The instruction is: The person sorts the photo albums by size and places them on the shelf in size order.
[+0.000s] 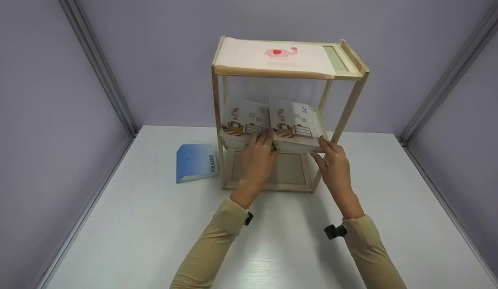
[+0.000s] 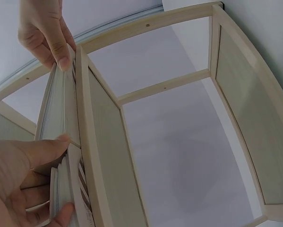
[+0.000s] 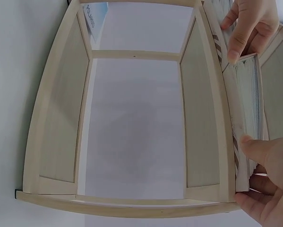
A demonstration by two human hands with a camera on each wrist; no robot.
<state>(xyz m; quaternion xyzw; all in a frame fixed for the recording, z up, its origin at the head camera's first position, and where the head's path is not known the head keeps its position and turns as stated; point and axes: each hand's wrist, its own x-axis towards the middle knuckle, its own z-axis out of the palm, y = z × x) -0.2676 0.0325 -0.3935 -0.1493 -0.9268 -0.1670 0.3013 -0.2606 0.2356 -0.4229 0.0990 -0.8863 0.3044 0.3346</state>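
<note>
Two matching picture books lie side by side on the middle shelf of a small wooden rack, the left book [image 1: 245,114] and the right book [image 1: 295,116], pages toward me. My left hand [image 1: 259,154] is where they meet; in the left wrist view its thumb lies on the right book's near corner and its other fingers curl by the left book's pages [image 2: 63,184]. My right hand [image 1: 335,168] pinches the right book's near right corner, thumb on one face and fingers behind, as the right wrist view shows.
The wooden rack [image 1: 355,94] stands on a white table [image 1: 257,249]. On its top lies a white-pink book [image 1: 241,54] printed with an elephant. A blue item lettered POLAROID [image 1: 194,160] is left of the rack. Grey walls [image 1: 32,120] enclose the table.
</note>
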